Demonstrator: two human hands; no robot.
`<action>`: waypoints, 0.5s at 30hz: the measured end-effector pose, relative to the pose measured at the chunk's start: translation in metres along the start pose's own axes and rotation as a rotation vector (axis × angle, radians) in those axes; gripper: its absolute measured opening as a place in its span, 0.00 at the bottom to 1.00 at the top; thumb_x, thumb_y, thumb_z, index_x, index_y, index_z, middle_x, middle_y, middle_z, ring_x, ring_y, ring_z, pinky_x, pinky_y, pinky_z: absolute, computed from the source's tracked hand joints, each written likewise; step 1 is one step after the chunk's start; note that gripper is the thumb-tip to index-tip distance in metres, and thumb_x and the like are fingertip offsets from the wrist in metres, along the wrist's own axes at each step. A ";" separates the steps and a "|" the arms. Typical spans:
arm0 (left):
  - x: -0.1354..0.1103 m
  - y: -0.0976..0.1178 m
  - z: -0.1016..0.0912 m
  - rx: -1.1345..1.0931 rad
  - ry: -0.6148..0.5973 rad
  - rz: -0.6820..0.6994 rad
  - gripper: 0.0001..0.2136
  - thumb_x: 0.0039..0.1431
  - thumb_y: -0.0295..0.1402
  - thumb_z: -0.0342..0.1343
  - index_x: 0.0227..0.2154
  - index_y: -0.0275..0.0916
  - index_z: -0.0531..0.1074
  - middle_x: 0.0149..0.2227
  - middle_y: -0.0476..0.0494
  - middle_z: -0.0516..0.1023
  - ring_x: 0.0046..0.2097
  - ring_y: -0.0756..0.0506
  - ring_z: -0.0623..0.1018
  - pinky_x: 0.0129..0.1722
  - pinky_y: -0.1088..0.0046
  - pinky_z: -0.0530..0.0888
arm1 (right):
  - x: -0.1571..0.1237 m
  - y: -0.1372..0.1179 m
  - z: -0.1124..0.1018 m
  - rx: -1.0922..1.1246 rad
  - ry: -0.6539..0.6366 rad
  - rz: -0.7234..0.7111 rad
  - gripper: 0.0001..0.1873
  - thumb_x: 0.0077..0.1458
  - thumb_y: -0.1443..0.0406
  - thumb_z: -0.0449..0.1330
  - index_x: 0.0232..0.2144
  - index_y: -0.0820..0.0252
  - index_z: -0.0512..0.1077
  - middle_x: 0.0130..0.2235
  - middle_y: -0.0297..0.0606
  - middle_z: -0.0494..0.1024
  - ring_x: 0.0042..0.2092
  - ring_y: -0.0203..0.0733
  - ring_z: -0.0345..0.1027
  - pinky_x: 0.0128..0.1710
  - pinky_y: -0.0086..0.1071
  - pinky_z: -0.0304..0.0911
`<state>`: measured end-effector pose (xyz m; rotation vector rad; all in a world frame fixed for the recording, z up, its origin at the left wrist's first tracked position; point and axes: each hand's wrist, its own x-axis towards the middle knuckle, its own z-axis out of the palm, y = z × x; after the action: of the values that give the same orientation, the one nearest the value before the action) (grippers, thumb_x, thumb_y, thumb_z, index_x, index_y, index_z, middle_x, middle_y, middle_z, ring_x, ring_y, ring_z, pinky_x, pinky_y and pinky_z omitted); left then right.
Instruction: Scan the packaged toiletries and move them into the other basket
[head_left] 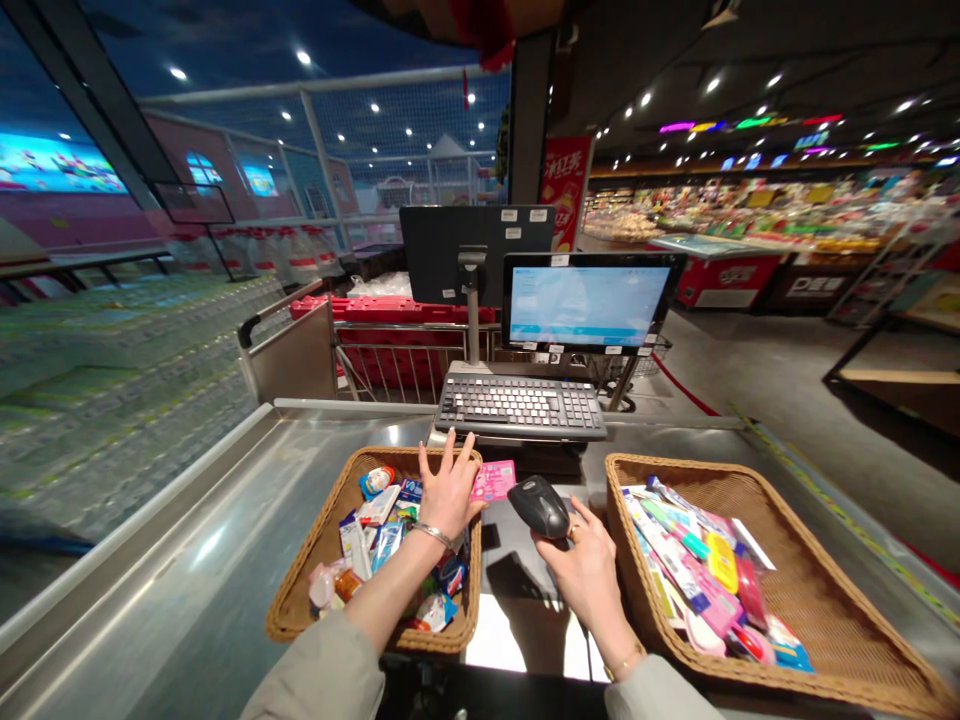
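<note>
My left hand (448, 490) is over the far right corner of the left wicker basket (300, 585) and holds a small pink packet (493, 481) at its edge, the other fingers spread. My right hand (586, 565) grips a black handheld barcode scanner (540, 505), whose head is just beside the pink packet. The left basket contains several small packaged goods (375, 530). A bracelet is on each wrist.
The right wicker basket (825, 600) holds several toothbrush packs and small items (697, 570). Behind the hands are a keyboard (521, 405), a lit monitor (589, 303) and a second screen's back (472, 250). The steel counter (195, 560) runs left; red shopping baskets (390, 340) stand beyond.
</note>
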<state>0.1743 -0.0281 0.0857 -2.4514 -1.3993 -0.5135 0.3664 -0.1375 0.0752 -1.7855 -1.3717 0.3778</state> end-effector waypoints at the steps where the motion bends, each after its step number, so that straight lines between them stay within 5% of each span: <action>1: 0.000 0.000 0.000 -0.001 0.000 0.003 0.22 0.48 0.44 0.65 0.46 0.46 0.73 0.67 0.42 0.56 0.69 0.31 0.47 0.62 0.31 0.34 | 0.000 0.000 0.000 -0.001 -0.002 -0.002 0.11 0.43 0.60 0.60 0.30 0.53 0.79 0.42 0.37 0.81 0.61 0.54 0.59 0.61 0.48 0.52; 15: 0.001 0.001 0.000 -0.020 0.000 0.011 0.24 0.46 0.44 0.66 0.47 0.46 0.72 0.67 0.42 0.56 0.69 0.30 0.47 0.62 0.30 0.36 | 0.002 0.003 0.000 -0.021 -0.016 0.006 0.12 0.43 0.59 0.60 0.30 0.55 0.79 0.43 0.39 0.80 0.61 0.53 0.59 0.61 0.46 0.52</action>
<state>0.1752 -0.0278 0.0860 -2.4735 -1.3865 -0.5269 0.3690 -0.1364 0.0734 -1.8074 -1.3861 0.3830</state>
